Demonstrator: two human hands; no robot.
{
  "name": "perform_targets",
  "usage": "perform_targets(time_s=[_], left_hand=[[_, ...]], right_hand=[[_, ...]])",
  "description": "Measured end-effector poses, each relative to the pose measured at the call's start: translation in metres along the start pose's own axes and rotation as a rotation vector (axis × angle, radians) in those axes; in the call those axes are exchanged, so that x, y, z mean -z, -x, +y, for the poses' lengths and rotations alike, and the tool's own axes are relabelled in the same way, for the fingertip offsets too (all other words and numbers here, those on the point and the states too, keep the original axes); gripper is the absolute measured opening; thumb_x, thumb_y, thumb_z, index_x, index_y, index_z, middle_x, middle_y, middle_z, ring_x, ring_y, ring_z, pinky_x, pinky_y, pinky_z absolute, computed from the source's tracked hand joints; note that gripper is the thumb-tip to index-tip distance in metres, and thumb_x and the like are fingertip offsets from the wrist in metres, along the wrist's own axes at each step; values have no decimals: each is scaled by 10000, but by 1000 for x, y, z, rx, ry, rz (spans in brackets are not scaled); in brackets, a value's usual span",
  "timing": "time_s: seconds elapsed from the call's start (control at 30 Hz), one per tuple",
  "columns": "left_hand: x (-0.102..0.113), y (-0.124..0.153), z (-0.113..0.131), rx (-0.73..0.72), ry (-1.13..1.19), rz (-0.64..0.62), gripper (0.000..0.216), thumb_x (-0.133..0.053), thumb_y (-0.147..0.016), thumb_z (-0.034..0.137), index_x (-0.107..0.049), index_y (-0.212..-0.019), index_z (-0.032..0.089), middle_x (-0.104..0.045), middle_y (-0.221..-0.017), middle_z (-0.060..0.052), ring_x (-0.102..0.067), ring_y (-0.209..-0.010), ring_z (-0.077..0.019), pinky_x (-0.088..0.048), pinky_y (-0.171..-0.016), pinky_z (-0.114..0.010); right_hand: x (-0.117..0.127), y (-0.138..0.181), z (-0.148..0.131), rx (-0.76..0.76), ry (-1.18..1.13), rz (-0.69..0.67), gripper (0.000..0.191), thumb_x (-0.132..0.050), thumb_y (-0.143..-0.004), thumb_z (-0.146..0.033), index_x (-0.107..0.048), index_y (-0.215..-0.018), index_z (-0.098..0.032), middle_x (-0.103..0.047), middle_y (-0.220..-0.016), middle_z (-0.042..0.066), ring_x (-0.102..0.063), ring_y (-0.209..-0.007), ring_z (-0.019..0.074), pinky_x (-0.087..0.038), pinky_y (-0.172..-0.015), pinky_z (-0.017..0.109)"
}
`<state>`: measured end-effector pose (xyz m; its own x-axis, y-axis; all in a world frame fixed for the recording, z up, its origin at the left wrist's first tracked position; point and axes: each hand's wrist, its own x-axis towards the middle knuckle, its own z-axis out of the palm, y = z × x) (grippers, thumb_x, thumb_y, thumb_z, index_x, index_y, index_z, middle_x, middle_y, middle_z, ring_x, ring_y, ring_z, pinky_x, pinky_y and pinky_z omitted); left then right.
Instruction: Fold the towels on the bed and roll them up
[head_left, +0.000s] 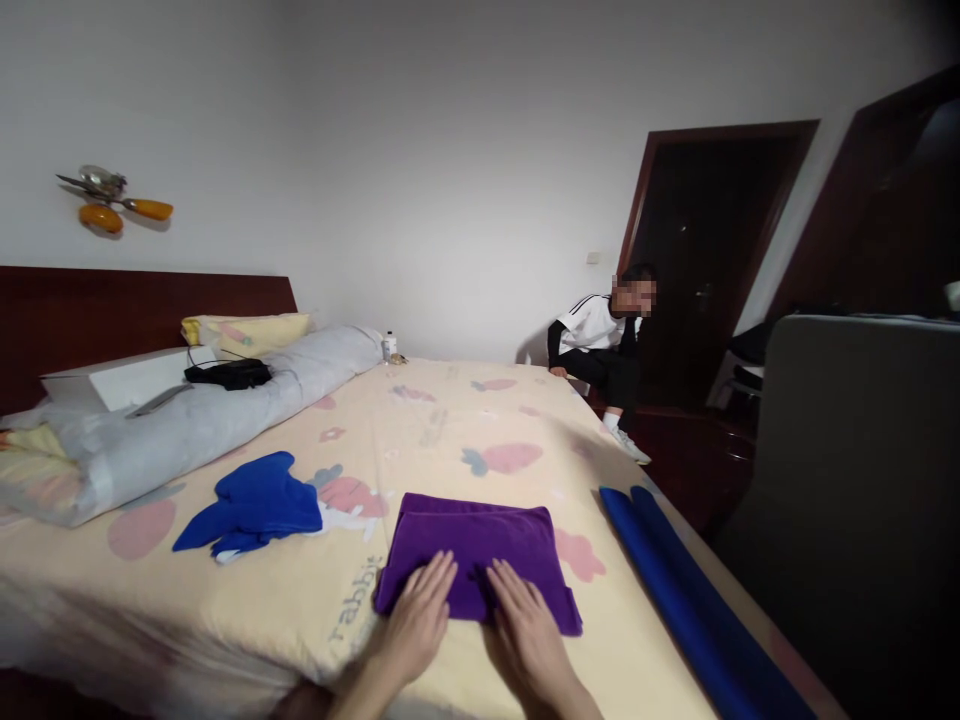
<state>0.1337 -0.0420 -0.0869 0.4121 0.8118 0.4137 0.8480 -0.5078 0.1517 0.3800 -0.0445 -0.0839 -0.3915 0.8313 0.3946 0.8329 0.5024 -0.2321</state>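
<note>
Plain deep purple on the folded towel (pixel 480 548) at the bed's near edge. Solid royal blue on the crumpled cloth (pixel 255 505) toward the left and on the long strip (pixel 675 585) along the right edge. Pale yellow bedsheet (pixel 420 465), printed with pink strawberries and grey lettering. Light grey rolled duvet (pixel 225 412).

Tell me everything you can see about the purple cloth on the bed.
The purple cloth looks like soft, plush fabric, folded into a flat, roughly rectangular stack, with a layered edge showing along its far side. It lies on the cream printed bedsheet, near the bed's front edge. The left hand and right hand rest open and palm down on its near half, side by side.
</note>
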Motion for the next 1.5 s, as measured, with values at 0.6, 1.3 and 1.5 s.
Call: perform_targets(time_s=[0.6, 1.3, 1.5], left_hand=[[24, 47, -84, -22, -79, -88, 619, -513, -867, 172, -388, -1450, 338, -434, -1507, -49, -428, -1359, -227, -331, -1106, -426], [16, -12, -83, 510, 251, 68, 390, -477, -741, 40, -653, -1050, 199, -713, -1021, -46, -657, -996, -193, -485, -909, -319], [-1, -21, -41, 274, 56, 81, 589, -401, -818, 46, -508, -1367, 232, -535, -1416, -87, -460, -1324, -238, -365, -1093, -437]], right_hand=[[-7, 45, 95, -34, 128, 19, 497, -454, -849, -200, -545, -1338, -205, -550, -1380, 96, -537, -1262, 256, -487, -947, 416], [12, -3, 104, -346, -102, 167, 421, -390, -787, -232, -654, -1106, -158, -701, -1031, 122, -657, -972, 254, -507, -880, 382], [-6, -16, 54, -196, 32, 184, 536, -370, -830, -159, -534, -1339, -184, -550, -1385, 128, -495, -1287, 283, -391, -1059, 479]])
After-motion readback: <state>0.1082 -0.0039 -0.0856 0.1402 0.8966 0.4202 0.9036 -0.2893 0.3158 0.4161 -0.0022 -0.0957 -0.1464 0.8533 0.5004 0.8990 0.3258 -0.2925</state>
